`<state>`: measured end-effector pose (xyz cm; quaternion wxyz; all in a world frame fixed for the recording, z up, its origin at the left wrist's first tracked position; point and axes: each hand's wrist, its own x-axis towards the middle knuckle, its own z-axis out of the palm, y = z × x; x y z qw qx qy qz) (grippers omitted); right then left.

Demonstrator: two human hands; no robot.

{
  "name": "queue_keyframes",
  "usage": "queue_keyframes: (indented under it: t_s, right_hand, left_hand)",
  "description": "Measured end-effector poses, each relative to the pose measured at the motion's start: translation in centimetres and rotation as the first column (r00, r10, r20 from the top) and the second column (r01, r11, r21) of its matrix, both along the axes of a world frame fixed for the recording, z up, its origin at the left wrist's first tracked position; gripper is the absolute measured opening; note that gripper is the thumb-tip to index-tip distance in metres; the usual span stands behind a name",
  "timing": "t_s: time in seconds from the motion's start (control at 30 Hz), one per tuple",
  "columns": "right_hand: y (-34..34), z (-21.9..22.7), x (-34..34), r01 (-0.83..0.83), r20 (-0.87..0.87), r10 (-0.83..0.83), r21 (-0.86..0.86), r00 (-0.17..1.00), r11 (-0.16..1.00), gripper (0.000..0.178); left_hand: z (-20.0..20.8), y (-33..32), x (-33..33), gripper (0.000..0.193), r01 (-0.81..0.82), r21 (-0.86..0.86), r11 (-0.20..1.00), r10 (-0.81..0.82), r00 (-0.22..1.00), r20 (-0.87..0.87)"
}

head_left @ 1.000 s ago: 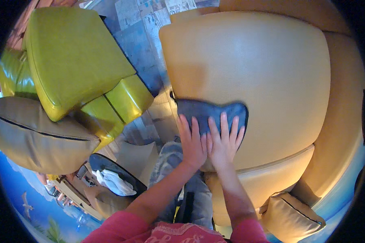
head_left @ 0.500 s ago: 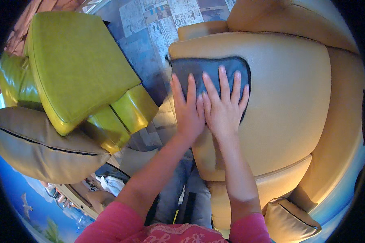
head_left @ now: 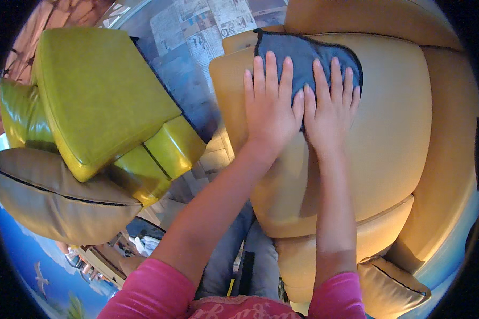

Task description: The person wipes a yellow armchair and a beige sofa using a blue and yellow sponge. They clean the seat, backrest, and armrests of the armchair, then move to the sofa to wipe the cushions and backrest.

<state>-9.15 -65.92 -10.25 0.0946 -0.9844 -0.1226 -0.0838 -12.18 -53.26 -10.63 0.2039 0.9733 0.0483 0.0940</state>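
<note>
A dark grey cloth with black edging (head_left: 303, 48) lies flat on the tan leather seat (head_left: 388, 122), near its far side. My left hand (head_left: 271, 109) rests palm down, its fingers stretched out over the cloth's left part. Beside it my right hand (head_left: 331, 109) is spread flat over the right part. The two thumbs come close together. Both palms hide the near part of the cloth, and neither hand grips it.
At the left stands a green padded seat (head_left: 104, 95) with a brown cushion (head_left: 64, 194) next to it. The sofa's backrest (head_left: 367, 18) rises at the far side, its arm (head_left: 452, 143) at the right. A tan cushion (head_left: 394, 282) lies at the lower right. Patterned floor (head_left: 191, 58) shows between the seats.
Both hands and the cloth under them have slid across the seat, away from me and to the right. The fingers stay outstretched.
</note>
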Motion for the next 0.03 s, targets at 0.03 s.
queue_keyframes:
  t_s: [0.03]
  right_hand:
    - [-0.72,0.13,-1.17,0.038,-0.052,-0.04,-0.048,0.998,0.998,0.058]
  left_hand:
    - [-0.4,-0.87,-1.17,0.07,0.019,-0.039,0.999,-0.019,1.0,0.003]
